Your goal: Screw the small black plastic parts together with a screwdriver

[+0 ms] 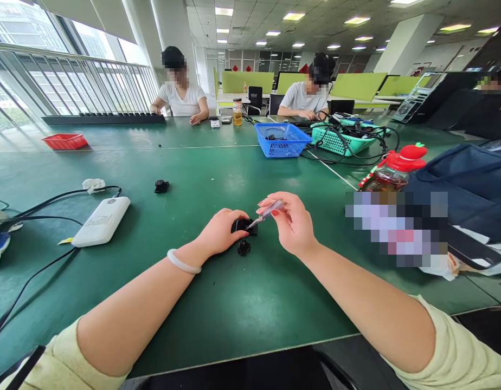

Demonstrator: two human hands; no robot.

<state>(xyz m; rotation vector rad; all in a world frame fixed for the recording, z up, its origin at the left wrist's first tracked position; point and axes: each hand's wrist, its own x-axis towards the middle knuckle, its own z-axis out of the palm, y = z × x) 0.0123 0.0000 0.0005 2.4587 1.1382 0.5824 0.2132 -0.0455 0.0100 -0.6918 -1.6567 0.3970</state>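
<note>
My left hand (225, 232) is closed on a small black part (252, 227), holding it down on the green table (250, 319). In my right hand (293, 225) is a screwdriver (270, 210) with a pale purple handle, pinched between thumb and fingers. Its metal tip points down and left and meets the top of the black part. Just below my left thumb a small round black piece (244, 247) lies on the table. Farther off to the left sits another small black part (161, 186). My left fingers hide some of the held part.
A white power bank (102, 222) with black cables lies at left. Beyond stand a red tray (65, 142), a blue basket (281, 141) and a green basket (344, 142) with cables. A red-lidded bottle (397, 168) and dark bag (466, 189) are at right. Two people sit across the table.
</note>
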